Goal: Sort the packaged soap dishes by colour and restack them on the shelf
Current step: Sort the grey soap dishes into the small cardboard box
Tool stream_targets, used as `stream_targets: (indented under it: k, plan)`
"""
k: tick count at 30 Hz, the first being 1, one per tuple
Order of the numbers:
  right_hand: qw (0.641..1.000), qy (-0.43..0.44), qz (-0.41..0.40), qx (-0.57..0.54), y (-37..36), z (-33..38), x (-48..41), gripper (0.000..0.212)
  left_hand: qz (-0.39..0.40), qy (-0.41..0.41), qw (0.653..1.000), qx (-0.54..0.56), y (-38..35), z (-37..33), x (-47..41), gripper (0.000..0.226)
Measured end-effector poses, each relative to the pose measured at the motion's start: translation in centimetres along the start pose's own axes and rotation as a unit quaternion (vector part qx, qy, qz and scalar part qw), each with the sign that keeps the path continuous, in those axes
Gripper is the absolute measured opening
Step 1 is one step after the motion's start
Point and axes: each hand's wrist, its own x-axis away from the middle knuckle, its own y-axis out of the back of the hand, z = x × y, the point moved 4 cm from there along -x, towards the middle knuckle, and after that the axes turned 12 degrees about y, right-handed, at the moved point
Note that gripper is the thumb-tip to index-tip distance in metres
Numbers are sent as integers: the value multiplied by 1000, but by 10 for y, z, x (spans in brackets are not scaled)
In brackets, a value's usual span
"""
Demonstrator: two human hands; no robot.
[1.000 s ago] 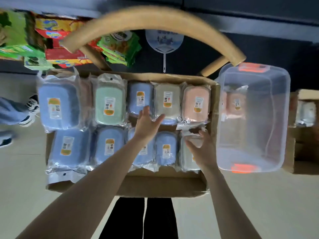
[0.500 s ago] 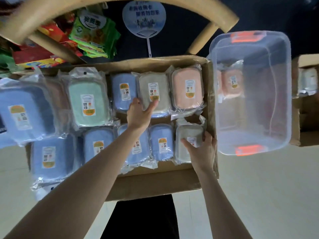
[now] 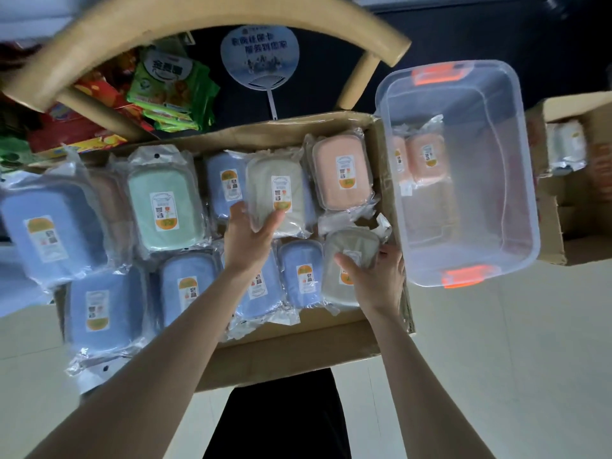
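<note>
Between right hand [image 3: 377, 279] fingers [image 3: 389, 253] lies grey soap dish [image 3: 350, 241].

Blue, mint green [image 3: 165, 208], beige [image 3: 276, 197], peach soap dishes [image 3: 341, 175]; orange-latched clear bin [image 3: 516, 134].

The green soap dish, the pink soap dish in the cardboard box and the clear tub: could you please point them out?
Green soap dish [image 3: 165, 178]: head view, lid.
Pink soap dish [image 3: 323, 173]: head view, lid.
Clear tub [image 3: 483, 200]: head view, bare floor.
</note>
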Motion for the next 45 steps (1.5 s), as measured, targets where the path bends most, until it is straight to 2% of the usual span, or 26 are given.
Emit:
stream_targets:
  k: [2, 3, 8, 10, 17, 20, 23, 26, 27, 32, 36, 41, 45]
  plan:
    - [998, -16, 3, -55, 7, 7, 4, 79, 38, -19, 998, 40, 5, -6, 15, 19]
    - [996, -24, 11, -85, 12, 11, 6, 80, 58, -27, 996, 61, 8, -10, 23, 17]
    - [990, -2, 9, -144, 54, 34, 21, 90, 107, -3, 982, 153, 21, -24, 62, 38]
    - [987, 13, -2, -163, 77, 45, 30, 94, 124, -7, 977, 172, 25, -37, 80, 38]
    - [975, 97, -39, -196, 183, 73, 64, 65, 145, -92, 965, 196, 31, -111, 172, 54]
    - [962, 117, -47, -243, 235, 73, 79, 61, 146, -139, 963, 177, 22, -142, 222, 46]
    - [943, 163, -73, -282, 286, 64, 101, 57, 145, -177, 959, 166, 1, -160, 276, 46]
    - [932, 197, -75, -294, 332, 43, 127, 47, 143, -205, 955, 160, -27, -166, 331, 21]
    - [927, 203, -78, -305, 350, 33, 135, 46, 145, -213, 954, 152, -40, -167, 350, 20]
    - [912, 258, -137, -289, 451, -17, 160, 41, 171, -239, 946, 135, -103, -183, 438, 35]
    - [902, 270, -200, -271, 531, -39, 162, 45, 201, -285, 932, 97, -148, -224, 497, 45]
    - [882, 284, -240, -289, 612, -39, 133, 57, 196, -336, 919, 61, -198, -295, 526, 45]
    - [872, 310, -242, -290, 658, -34, 84, 45, 168, -368, 914, 48, -242, -350, 516, 26]
